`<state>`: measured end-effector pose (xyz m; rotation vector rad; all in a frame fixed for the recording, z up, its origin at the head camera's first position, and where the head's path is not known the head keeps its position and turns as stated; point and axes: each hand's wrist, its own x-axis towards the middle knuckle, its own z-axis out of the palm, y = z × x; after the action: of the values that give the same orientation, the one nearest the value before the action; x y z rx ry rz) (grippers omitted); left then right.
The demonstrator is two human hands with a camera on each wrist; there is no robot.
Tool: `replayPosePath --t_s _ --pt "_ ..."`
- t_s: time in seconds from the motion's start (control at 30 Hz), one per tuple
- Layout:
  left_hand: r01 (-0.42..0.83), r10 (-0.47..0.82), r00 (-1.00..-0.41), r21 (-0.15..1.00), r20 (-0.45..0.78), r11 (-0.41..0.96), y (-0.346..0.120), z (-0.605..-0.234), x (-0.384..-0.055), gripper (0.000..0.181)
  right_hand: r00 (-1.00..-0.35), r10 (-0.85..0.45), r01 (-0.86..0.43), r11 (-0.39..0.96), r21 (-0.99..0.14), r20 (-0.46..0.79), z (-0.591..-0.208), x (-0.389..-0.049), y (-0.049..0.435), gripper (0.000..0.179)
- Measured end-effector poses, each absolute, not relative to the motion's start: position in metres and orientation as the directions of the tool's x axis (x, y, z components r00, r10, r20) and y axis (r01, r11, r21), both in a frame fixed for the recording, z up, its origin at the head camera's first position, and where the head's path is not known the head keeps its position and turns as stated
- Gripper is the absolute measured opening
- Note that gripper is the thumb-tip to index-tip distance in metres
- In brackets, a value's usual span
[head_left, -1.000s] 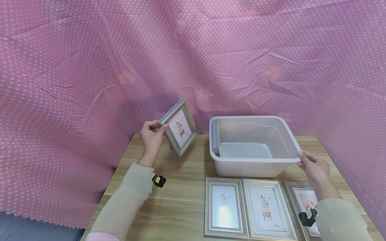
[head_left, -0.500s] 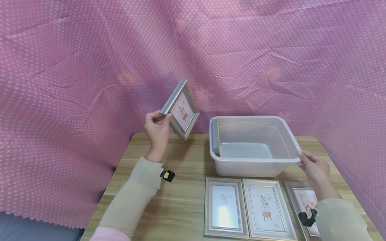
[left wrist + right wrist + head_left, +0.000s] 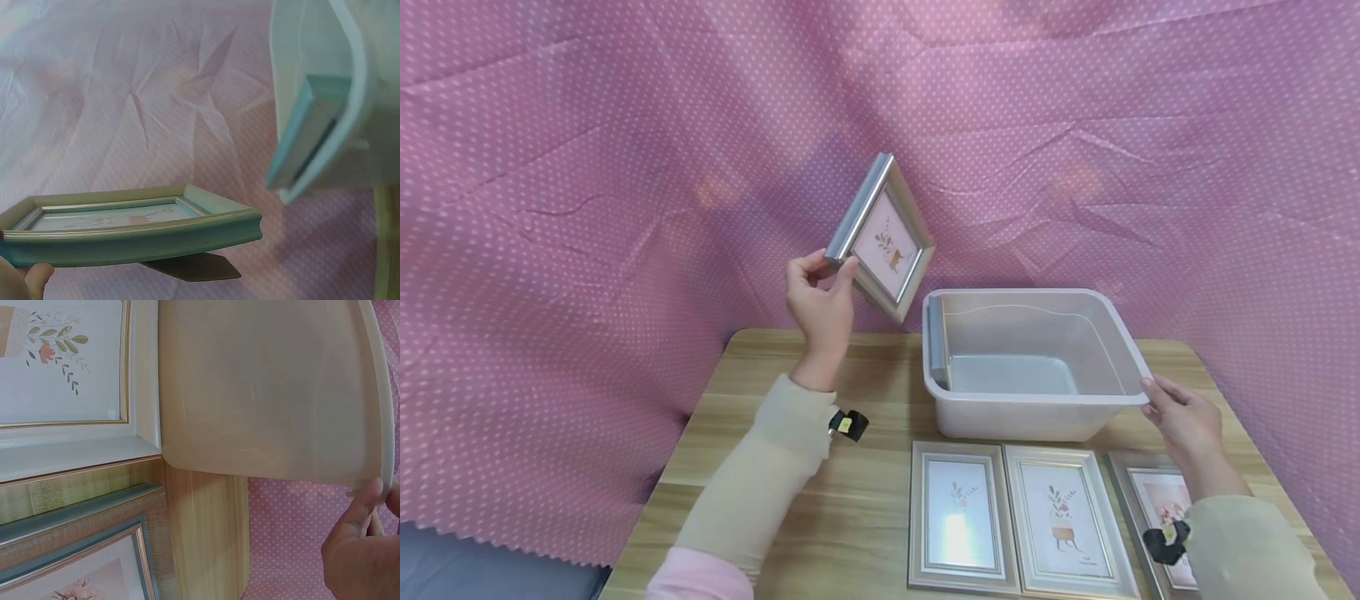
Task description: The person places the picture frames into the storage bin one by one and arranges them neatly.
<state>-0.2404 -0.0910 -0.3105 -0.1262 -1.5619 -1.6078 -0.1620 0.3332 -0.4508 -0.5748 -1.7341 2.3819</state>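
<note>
My left hand point(image 3: 822, 312) pinches a silver picture frame point(image 3: 889, 242) by its lower left corner, holding it tilted in the air to the left of a white plastic tub point(image 3: 1015, 417). In the left wrist view the picture frame point(image 3: 144, 240) shows its thick edge, with a dark stand flap point(image 3: 194, 267) sticking out beneath. My right hand point(image 3: 1183, 421) grips the tub's front right corner by the rim; the right wrist view shows thumb and fingers on that rim point(image 3: 382, 412). Inside the tub, another picture frame point(image 3: 938, 342) stands on edge against the left wall.
Two light picture frames lie face up side by side before the tub, a left one point(image 3: 962, 517) and a right one point(image 3: 1067, 521). A darker frame point(image 3: 1138, 500) lies partly under my right forearm. A pink dotted cloth point(image 3: 1000, 150) hangs behind the wooden table point(image 3: 857, 517).
My left hand has lifted the picture frame up off the table's level and carried it rightward toward the tub. My right hand stays on the tub's corner.
</note>
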Motion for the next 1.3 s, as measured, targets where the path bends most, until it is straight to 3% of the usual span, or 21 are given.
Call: replayPosePath --t_s 0.23,0.73,0.97,1.3 --pt "0.652 -0.476 -0.618 0.746 0.626 0.134 -0.066 -0.302 -0.239 0.032 -0.918 0.332 0.105 -0.326 -0.940 -0.218 -0.452 -0.163 0.334 0.011" --pt "0.626 -0.418 -0.689 0.777 0.592 0.069 -0.016 -0.302 -0.228 0.031 -0.916 0.328 0.111 -0.341 -0.933 -0.229 -0.452 -0.165 0.333 0.010" --pt "0.603 -0.377 -0.727 0.796 0.574 0.049 0.000 -0.315 -0.224 0.031 -0.909 0.343 0.145 -0.268 -0.953 -0.235 -0.455 -0.166 0.335 0.007" --pt "0.554 -0.356 -0.775 0.832 0.522 0.015 0.017 -0.348 -0.219 0.031 -0.911 0.336 0.148 -0.275 -0.950 -0.239 -0.456 -0.167 0.336 0.009"
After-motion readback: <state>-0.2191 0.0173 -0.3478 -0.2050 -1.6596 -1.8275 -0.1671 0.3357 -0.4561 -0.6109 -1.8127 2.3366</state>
